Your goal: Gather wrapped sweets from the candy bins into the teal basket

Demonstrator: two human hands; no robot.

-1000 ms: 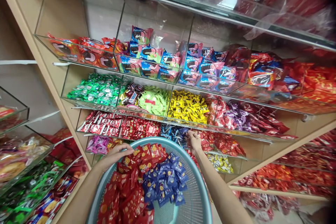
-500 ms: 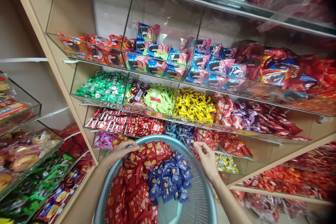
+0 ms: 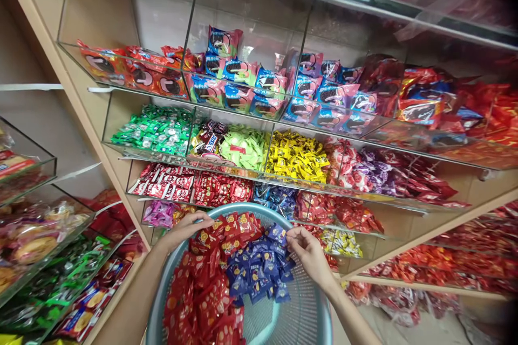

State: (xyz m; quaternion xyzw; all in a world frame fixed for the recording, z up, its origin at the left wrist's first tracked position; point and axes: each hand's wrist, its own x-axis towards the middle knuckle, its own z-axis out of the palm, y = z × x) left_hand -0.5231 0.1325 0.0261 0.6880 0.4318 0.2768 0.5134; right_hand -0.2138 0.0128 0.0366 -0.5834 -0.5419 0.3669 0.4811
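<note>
A teal plastic basket is in front of me, with red packets on its left and a heap of small blue packets in its middle. My left hand curls over the far left rim, its fingertips beside the upper red packets; its thumb is hidden. Over the right rim, my right hand has thumb and fingers pinched together at the edge of a blue packet on top of the heap.
Clear-fronted shelves hold cookie packs, green sweets, yellow sweets and red packets. A bin of blue packets lies just beyond the basket. More shelving with snacks stands at the left.
My right hand has moved left and inward, from the basket's right rim to the blue heap, where a blue packet now shows at its fingertips. My left hand stays on the rim.
</note>
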